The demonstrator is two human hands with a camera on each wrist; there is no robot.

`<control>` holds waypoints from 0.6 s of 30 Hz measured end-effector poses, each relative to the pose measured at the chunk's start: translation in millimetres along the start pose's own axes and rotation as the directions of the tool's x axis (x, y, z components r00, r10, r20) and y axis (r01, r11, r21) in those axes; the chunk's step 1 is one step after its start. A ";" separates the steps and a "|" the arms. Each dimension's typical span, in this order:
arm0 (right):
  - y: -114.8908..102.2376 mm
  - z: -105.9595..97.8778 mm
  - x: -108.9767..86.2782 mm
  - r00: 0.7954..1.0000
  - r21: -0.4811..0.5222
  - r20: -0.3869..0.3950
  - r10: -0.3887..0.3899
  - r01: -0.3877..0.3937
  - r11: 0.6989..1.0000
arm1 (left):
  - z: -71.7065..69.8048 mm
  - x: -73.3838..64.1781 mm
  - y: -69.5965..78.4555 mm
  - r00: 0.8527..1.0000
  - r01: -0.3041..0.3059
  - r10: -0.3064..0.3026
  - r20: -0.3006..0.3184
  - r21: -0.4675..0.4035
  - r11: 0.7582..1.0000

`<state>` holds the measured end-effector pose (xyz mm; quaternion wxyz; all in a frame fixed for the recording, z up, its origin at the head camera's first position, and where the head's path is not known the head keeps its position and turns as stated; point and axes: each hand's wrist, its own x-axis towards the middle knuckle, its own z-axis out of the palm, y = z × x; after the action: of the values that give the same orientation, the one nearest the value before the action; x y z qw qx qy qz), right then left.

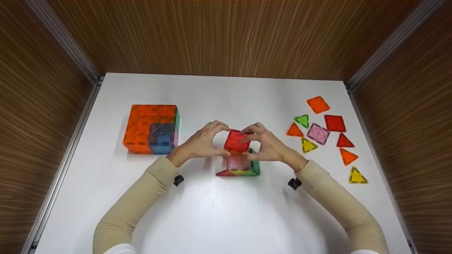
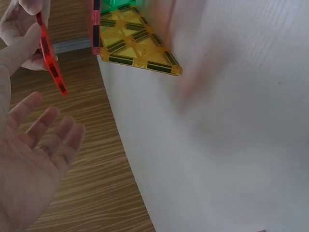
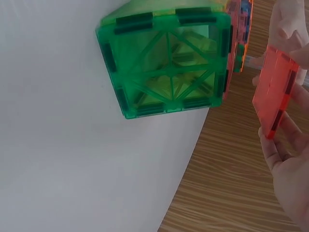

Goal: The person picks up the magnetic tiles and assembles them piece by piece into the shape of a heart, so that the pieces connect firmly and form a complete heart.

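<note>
My right hand (image 1: 271, 147) holds a translucent red square magnetic tile (image 1: 233, 144), with fingers over its face and thumb at its lower edge. My left hand (image 1: 202, 141) is curved around the tile's left side, its index finger and thumb at the corners. In the left wrist view its other fingers (image 2: 57, 126) are spread, away from the tile. Just below is a small build of magnetic tiles: a pink square (image 1: 238, 163) on top, an upright green square (image 3: 169, 67) at the right and a yellow triangle (image 2: 135, 43) at the side.
A larger block of orange tiles (image 1: 148, 120) stands at the left, with a blue cube (image 1: 162, 139) at its front right corner. Loose tiles lie at the right, among them a red square (image 1: 334, 123), a pink square (image 1: 318, 134) and several triangles. Wood-grain panels (image 1: 219, 38) surround the white table (image 1: 226, 211).
</note>
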<state>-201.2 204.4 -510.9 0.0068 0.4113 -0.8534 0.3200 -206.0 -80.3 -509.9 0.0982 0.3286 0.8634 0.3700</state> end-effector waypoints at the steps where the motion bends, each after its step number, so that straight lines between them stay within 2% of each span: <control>1: -0.8 0.6 -0.6 1.000 -0.004 0.004 -0.010 0.011 1.000 | 1.2 0.9 0.1 1.000 -0.003 0.003 0.009 0.011 1.000; 12: -9.4 6.8 -5.1 0.997 0.023 0.031 -0.070 0.069 0.997 | 7.8 4.7 3.6 0.997 -0.039 0.033 0.076 0.077 0.996; 15: -8.9 8.2 -7.3 0.996 0.036 0.012 -0.087 0.087 0.996 | 8.8 2.4 2.6 0.998 -0.045 0.042 0.054 0.068 0.997; 18: -6.9 8.5 -10.9 0.997 0.054 -0.031 -0.074 0.076 0.996 | 10.6 -1.0 0.0 0.999 -0.047 0.047 0.005 0.031 0.998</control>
<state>-187.0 204.2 -516.9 0.0197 0.4386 -0.8280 0.3488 -200.8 -74.9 -517.4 0.0861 0.3511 0.8608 0.3582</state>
